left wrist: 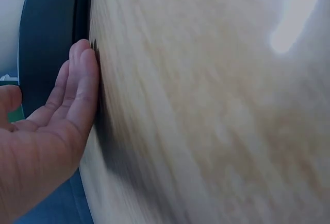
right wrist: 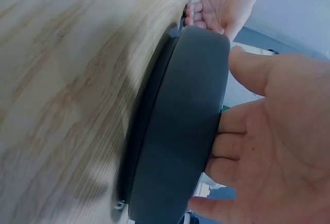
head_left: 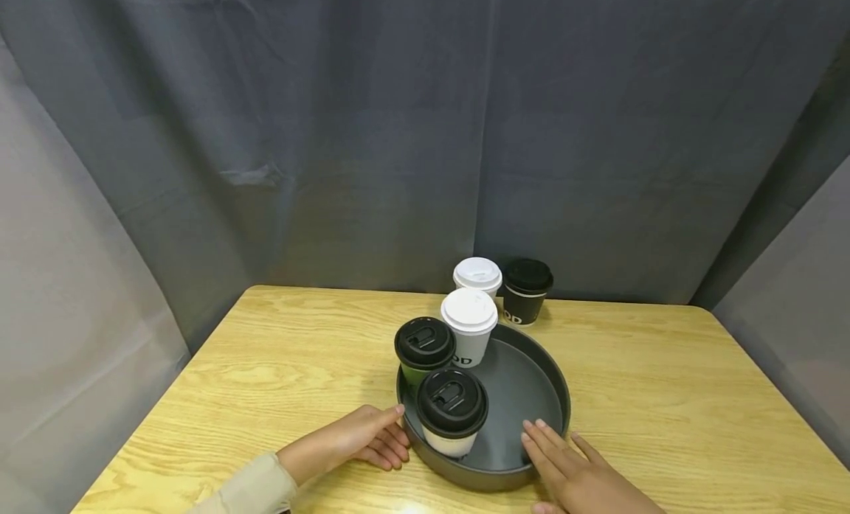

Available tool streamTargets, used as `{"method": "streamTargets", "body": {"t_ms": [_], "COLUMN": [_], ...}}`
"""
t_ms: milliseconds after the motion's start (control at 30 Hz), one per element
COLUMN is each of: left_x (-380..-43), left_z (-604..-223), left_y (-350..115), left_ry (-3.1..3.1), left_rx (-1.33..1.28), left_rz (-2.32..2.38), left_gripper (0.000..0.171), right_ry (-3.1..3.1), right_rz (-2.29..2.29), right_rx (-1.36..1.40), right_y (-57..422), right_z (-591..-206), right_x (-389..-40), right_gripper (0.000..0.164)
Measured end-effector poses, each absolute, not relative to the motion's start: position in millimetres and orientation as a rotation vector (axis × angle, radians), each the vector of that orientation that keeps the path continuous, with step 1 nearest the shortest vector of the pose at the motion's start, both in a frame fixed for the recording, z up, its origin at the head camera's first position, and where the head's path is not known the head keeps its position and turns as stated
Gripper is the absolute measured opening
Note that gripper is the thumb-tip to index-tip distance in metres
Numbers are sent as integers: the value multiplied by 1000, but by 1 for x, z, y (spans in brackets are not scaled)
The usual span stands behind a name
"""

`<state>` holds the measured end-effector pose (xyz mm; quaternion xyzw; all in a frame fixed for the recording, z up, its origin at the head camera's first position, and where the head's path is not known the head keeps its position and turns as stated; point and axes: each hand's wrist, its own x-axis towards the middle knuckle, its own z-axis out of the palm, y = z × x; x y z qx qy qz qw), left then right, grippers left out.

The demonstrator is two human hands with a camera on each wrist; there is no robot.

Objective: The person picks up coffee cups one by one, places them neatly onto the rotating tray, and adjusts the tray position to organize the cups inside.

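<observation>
Dark grey and matt, a round, high-walled tray (head_left: 521, 396) sits near the front edge of the pale wooden counter (head_left: 299, 352), between the two hands. Its wall appears stiff and smooth, probably light in itself; the lidded cups inside make it uneven to carry, and whether they are full cannot be told. Opposite sides of the rim offer the best hold, kept level, since tall cups may slide or tip. Left hand (head_left: 365, 434): at the outer left wall, thumb at the rim, fingers extended low along the side, its grip loose. Right hand (head_left: 571, 473): straight fingers reach over the near right rim, the grip not clenched; how firmly it presses cannot be told.

Inside, a cream cup (head_left: 453, 403) and a green cup (head_left: 425, 344), both black-lidded, crowd the left wall, with a white cup (head_left: 470, 315) behind; these obstruct the inner rim there. Just beyond the tray stand a second white-lidded cup (head_left: 478, 273) and a black cup (head_left: 527, 291), limiting movement toward the grey curtain (head_left: 372, 130).
</observation>
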<state>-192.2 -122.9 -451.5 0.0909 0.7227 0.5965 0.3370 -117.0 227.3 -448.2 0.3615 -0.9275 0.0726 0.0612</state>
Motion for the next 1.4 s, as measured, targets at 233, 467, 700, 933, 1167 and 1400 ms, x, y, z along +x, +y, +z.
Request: {"method": "streamTargets", "body": {"t_ms": [233, 467, 700, 933, 1167, 1400], "left_x": [-194, -183, -168, -161, -161, -162], "left_z": [-450, -447, -447, -449, -451, -452], "left_y": [-125, -119, -108, -98, -99, -102], "left_ry": [1894, 1828, 1728, 1668, 1669, 1658], "left_rx": [224, 262, 331, 362, 352, 376], "left_rz": [1558, 1566, 1551, 1538, 1527, 1525], "left_gripper": [60, 53, 52, 47, 48, 49], "right_ry": [-2772, -2967, -2991, -3026, -2984, -2979], "right_rz": [203, 582, 689, 723, 663, 596], "right_rx": [1112, 837, 612, 669, 663, 656], "right_y": [223, 240, 271, 278, 275, 273], "right_z": [-449, -427, -421, -430, -431, -430], "right_x": [-116, -127, -156, -161, -160, -154], "right_gripper": [70, 66, 66, 63, 64, 63]}}
